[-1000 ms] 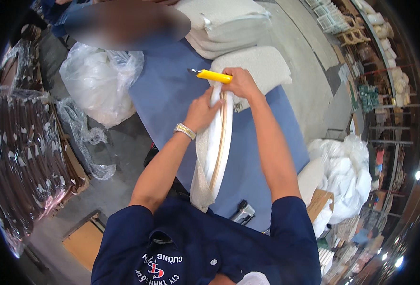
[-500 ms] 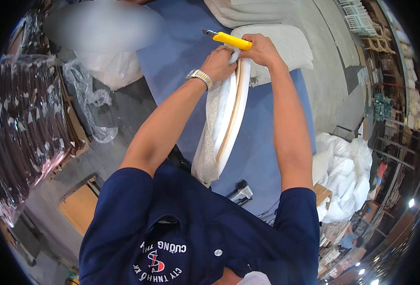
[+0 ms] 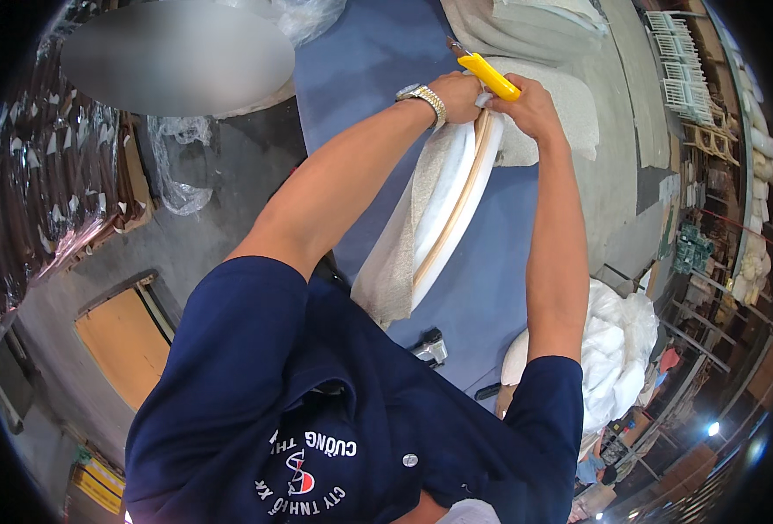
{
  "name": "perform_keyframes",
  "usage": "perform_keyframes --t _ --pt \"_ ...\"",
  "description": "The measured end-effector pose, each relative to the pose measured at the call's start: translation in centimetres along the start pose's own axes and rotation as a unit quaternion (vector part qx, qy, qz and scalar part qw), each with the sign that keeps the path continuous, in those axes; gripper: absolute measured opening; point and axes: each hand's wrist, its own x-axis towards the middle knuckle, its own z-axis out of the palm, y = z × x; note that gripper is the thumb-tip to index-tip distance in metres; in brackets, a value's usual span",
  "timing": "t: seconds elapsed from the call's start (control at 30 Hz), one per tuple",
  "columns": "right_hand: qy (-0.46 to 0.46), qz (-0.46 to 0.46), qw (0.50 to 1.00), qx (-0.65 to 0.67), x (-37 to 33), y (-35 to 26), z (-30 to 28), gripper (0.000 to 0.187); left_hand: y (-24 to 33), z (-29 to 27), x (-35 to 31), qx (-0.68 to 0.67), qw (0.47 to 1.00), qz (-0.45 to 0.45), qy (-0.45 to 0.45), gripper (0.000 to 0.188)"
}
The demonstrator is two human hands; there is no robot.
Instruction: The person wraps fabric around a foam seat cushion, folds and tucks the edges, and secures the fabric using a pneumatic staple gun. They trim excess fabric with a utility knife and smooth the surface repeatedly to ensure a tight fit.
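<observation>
A curved panel (image 3: pixel 453 214) stands on its edge on the blue table, a wooden strip between layers of white foam. Beige-grey fabric (image 3: pixel 388 258) hangs along its left side. At the far end, my left hand (image 3: pixel 456 96) is closed on a bit of white padding, its fingertips partly hidden. My right hand (image 3: pixel 528 106) grips a yellow utility knife (image 3: pixel 490 77), blade pointing up and left, right beside the left hand. That hand also rests close to the panel's far tip; whether it touches the padding is hard to tell.
A staple gun (image 3: pixel 430 348) lies on the blue table (image 3: pixel 351 61) near my body. More beige-grey fabric (image 3: pixel 552 113) lies beyond the panel to the right. White plastic bags (image 3: pixel 618 349) are heaped at the right. Plastic-wrapped brown pieces (image 3: pixel 63 192) stand at the left.
Both hands, with the knife, now appear farther right in the picture, as does the panel's far end. The whole view has shifted too. Both hands keep their hold.
</observation>
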Motion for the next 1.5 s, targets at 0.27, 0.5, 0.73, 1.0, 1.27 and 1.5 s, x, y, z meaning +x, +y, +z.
perform_keyframes --t 0.27,0.5,0.73,1.0,1.27,1.5 --pt "0.011 0.015 1.0 -0.003 -0.5 -1.0 0.1 0.035 -0.2 0.5 -0.1 0.01 0.999 0.02 0.036 0.039" --pt "0.009 0.022 0.999 0.032 -0.8 -0.7 0.3 0.036 0.1 -0.6 0.3 0.014 0.999 0.041 -0.003 0.045" --pt "0.023 -0.011 0.997 0.074 0.1 1.2 1.3 0.034 -0.7 -0.7 0.6 0.0 1.0 0.03 -0.009 0.044" --pt "0.198 0.093 0.932 0.289 -5.7 -1.0 3.0 0.029 -0.2 2.9 -3.6 -0.118 0.971 0.098 0.181 0.036" --pt "0.32 0.135 0.792 0.503 -14.0 -6.5 4.0 0.035 -2.4 3.3 -4.4 -0.214 0.948 0.115 0.205 0.034" --pt "0.363 0.232 0.742 0.514 -14.3 -11.1 4.8 0.046 -3.1 2.5 -4.9 -0.231 0.954 0.113 0.153 0.031"
